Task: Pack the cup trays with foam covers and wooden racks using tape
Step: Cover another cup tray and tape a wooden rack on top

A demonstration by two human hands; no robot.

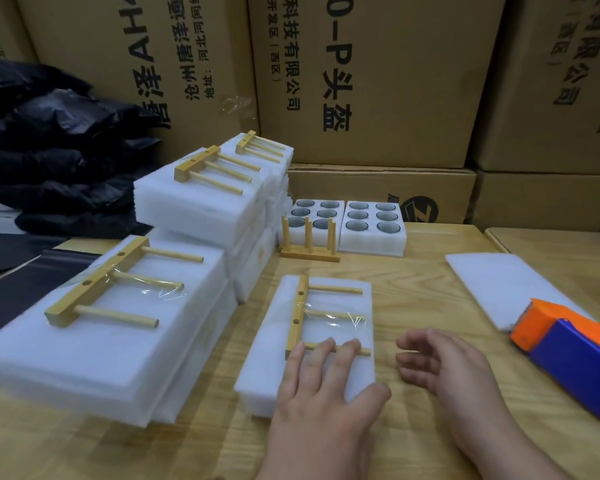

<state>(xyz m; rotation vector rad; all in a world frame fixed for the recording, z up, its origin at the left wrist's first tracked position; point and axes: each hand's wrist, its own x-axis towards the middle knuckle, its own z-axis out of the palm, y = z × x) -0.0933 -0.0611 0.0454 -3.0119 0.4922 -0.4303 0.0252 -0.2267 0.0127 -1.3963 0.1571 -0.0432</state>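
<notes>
A foam-covered cup tray lies in the middle of the wooden table with a wooden rack flat on top, clear tape across the rack's middle peg. My left hand rests on the near end of this pack, fingers straight over the nearest peg. My right hand hovers just right of the pack, fingers loosely curled, holding nothing. An orange and blue tape dispenser lies at the right. Two uncovered cup trays stand at the back, a rack upright before the left one. A loose foam cover lies right.
Finished packs with taped racks are stacked at the left and behind. Black plastic bags pile at the far left. Cardboard boxes wall off the back. A second table adjoins at the right.
</notes>
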